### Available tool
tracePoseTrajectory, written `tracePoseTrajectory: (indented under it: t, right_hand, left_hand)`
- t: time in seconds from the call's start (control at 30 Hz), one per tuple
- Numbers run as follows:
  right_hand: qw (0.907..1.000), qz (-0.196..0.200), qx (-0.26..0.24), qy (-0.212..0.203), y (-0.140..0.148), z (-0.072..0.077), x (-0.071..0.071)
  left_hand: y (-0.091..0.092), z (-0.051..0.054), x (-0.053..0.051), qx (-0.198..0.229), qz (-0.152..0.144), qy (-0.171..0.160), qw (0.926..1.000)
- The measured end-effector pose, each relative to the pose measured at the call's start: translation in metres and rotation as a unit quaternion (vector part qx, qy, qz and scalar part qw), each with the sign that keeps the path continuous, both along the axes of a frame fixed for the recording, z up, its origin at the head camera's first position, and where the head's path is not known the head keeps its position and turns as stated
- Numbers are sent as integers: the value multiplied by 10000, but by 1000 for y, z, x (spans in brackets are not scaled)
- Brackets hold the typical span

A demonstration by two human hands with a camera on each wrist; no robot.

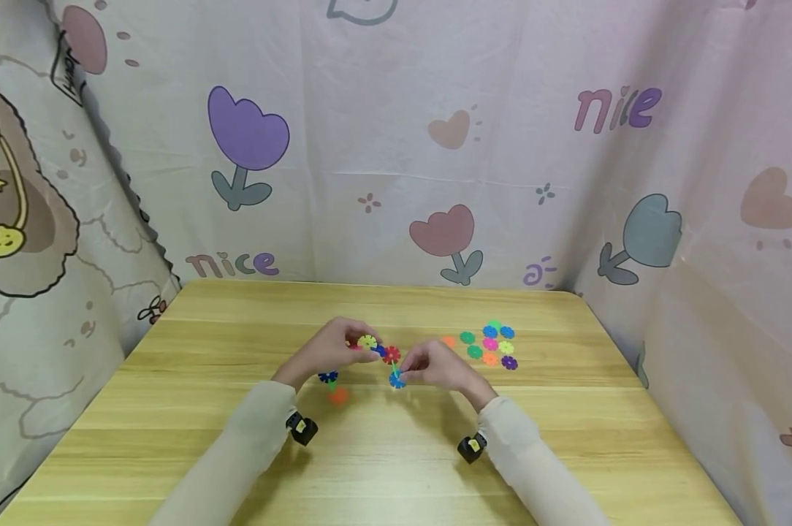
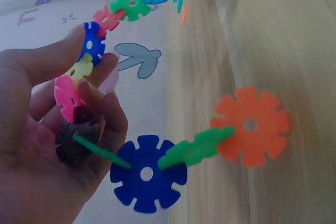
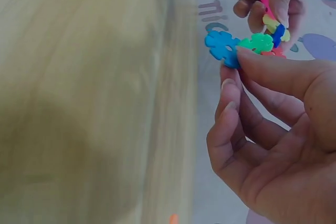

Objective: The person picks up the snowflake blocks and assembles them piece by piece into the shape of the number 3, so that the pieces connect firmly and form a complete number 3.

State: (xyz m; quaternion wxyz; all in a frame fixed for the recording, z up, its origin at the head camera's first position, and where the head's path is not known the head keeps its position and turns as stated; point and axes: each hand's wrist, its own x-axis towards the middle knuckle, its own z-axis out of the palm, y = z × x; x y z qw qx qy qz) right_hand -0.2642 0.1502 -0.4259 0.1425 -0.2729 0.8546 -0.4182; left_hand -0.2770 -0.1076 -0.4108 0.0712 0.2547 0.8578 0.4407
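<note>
A chain of notched plastic snowflake discs, slotted edge to edge, runs between both hands above the table. My left hand point(image 1: 330, 349) grips its middle, thumb and finger on a blue disc point(image 2: 95, 51) beside yellow point(image 2: 80, 68) and pink point(image 2: 65, 95) ones. From that hand's near side hang a dark disc, a green one, a dark blue disc point(image 2: 131, 182), another green one and an orange disc point(image 2: 268, 135). My right hand point(image 1: 438, 365) pinches the light blue disc point(image 3: 219, 43) at the other end. That disc meets a green disc point(image 3: 256, 42), followed by a red one point(image 1: 391, 354).
Several loose discs in green, blue, pink, yellow, orange and purple lie on the wooden table point(image 1: 396, 467) to the right, including a purple disc point(image 1: 509, 363). One orange disc point(image 1: 448, 341) sits just beyond the right hand. A printed curtain point(image 1: 370, 241) hangs behind the table.
</note>
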Motion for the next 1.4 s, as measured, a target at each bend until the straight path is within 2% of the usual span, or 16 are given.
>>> tracePoseTrajectory:
  t: [0.13, 0.3, 0.43, 0.63, 0.8, 0.93, 1.17, 1.4]
  right_hand:
    - [9997, 208, 115, -73, -1, -6, -1]
    - [9989, 242, 404, 9, 4, -4, -2]
    - [9969, -248, 720, 213, 15, 5, -9]
    - [9885, -1167, 828, 497, 41, 14, -32]
    - [9801, -1451, 1059, 841, 54, 10, -46]
    - [9744, -1503, 1364, 964, 57, 0, -54]
    - [9629, -1261, 1944, 1385, 57, -20, -66]
    - [9644, -1157, 1951, 1357, 51, -21, -65]
  left_hand:
    - [2, 0, -2, -182, -281, -205, 9992]
    - [3, -3, -5, -423, -507, -152, 9977]
    - [3, -4, -7, -556, -552, -170, 9968]
    - [2, -5, -11, -645, -580, -152, 9961]
    - [3, -5, -13, -694, -613, -168, 9956]
    - [3, -5, -13, -674, -618, -167, 9957]
    - [3, -5, -12, -685, -600, -199, 9956]
    - [3, -6, -11, -709, -572, -189, 9957]
